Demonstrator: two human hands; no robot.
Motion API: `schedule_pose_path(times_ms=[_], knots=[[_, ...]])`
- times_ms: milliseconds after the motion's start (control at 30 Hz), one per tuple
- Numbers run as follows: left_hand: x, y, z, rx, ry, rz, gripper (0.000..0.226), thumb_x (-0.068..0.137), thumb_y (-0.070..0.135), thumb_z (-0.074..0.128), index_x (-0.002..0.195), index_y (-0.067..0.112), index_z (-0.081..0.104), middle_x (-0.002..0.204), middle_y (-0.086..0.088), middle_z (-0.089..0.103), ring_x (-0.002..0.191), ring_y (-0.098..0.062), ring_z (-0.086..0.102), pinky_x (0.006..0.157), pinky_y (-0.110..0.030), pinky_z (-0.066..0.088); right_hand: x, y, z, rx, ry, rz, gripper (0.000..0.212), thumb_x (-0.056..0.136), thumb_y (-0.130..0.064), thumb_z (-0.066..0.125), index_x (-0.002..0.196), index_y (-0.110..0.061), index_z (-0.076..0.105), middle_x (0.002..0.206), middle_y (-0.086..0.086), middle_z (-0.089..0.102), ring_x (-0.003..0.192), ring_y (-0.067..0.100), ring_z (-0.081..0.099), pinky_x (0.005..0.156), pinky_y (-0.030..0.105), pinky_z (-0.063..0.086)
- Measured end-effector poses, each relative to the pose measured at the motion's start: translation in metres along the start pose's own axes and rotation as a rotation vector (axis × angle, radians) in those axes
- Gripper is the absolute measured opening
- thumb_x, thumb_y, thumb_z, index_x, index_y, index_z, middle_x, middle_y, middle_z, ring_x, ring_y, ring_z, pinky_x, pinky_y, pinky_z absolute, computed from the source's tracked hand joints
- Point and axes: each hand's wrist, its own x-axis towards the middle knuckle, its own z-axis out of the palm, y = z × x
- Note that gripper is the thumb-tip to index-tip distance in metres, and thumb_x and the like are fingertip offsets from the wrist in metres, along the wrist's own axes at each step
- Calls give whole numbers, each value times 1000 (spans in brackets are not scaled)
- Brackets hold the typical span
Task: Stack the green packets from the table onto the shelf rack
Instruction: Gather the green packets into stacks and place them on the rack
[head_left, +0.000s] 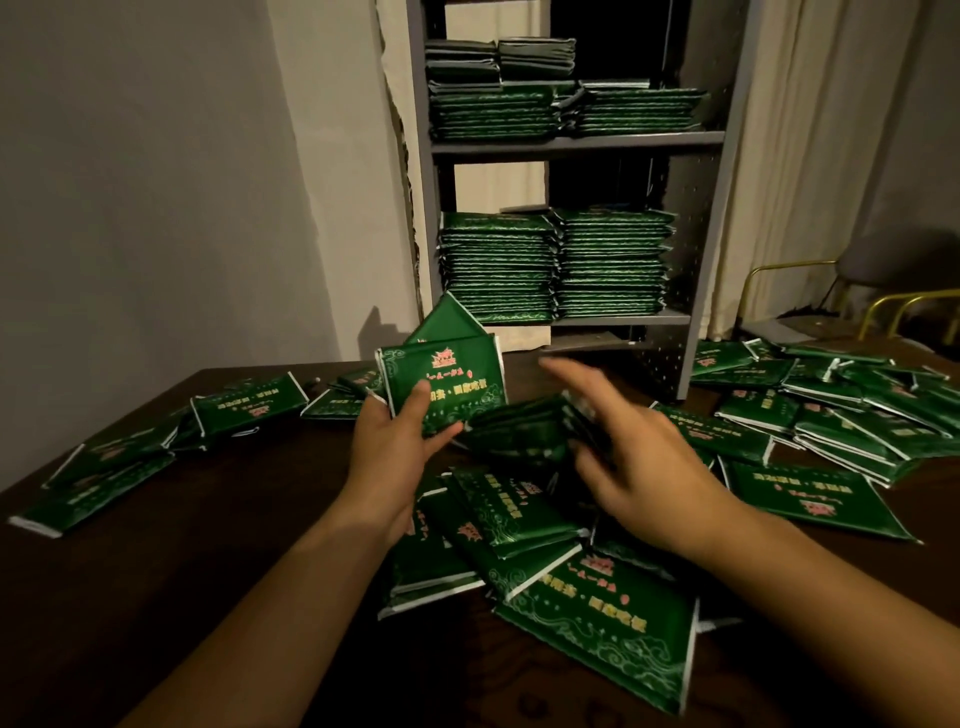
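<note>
Dark table (156, 597) strewn with packets (597, 623), left hand (395, 457) gripping some, right hand (634, 467) blurry, grip unclear, grey rack (571, 143), curtain (805, 130)

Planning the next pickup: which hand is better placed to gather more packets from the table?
Probably the right hand. It is blurred but seems free above the loose packets, while the left hand already grips a bundle of packets.
</note>
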Motion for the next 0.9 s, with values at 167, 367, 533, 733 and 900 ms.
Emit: schedule_pose_path(times_ms=[167, 367, 533, 733, 900], knots=[[-1, -2, -2, 30, 2, 17, 27, 103, 19, 54, 128, 11, 53, 129, -4, 63, 97, -14, 72, 92, -37, 59, 8, 12, -8, 661, 124, 348, 46, 99, 6, 49, 122, -34, 53, 121, 1, 64, 109, 21, 67, 81, 33, 60], [-4, -1, 1, -48, -51, -61, 18, 99, -2, 55, 109, 12, 59, 114, -7, 70, 105, -23, 70, 87, -41, 60, 12, 20, -13, 1065, 151, 605, 47, 95, 10, 32, 105, -6, 74, 115, 14, 72, 101, 25, 70, 75, 29, 57], [-1, -1, 0, -7, -43, -89, 25, 95, -7, 56, 107, 13, 60, 106, -7, 74, 95, -22, 73, 82, -39, 59, 8, 25, -17, 1076, -114, 425, 71, 85, 29, 38, 132, -18, 63, 128, 5, 68, 118, 21, 65, 95, 27, 55], [-2, -3, 0, -28, -124, -131, 25, 93, -6, 54, 115, 7, 56, 118, -15, 70, 109, -30, 69, 91, -51, 57, 6, 16, -9, 634, 76, 391, 20, 85, -23, 72, 87, -4, 67, 68, 7, 58, 60, 13, 55, 58, 23, 48], [-10, -3, 5, -174, -228, -174, 21, 97, 2, 52, 117, 5, 58, 118, -16, 72, 106, -32, 71, 82, -49, 60, 6, 18, -12, 529, 110, 525, 47, 83, -43, 74, 60, -11, 48, 43, 0, 39, 34, 9, 32, 37, 18, 28]])
